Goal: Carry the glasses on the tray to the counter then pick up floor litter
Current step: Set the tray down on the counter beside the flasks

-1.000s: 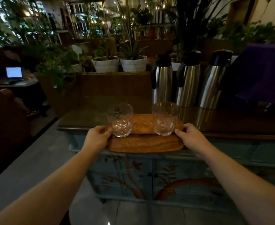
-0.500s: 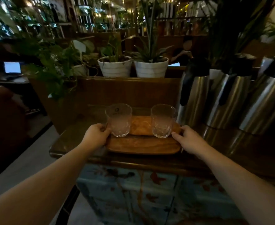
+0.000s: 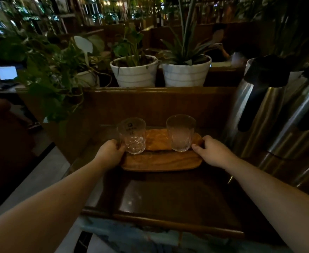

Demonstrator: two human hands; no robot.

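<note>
Over the dark counter, both hands grip the wooden tray. Left hand clasps its left end, right hand its right; two glasses stand upright between them.

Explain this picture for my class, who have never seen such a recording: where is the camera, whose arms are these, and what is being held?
The camera sits on a person's head, looking forward and down, so the two bare arms are the wearer's own. The left hand and right hand each grip one end of a wooden tray over a dark counter. Two empty glasses stand upright on the tray. Steel flasks stand to the right, white plant pots behind.
</note>
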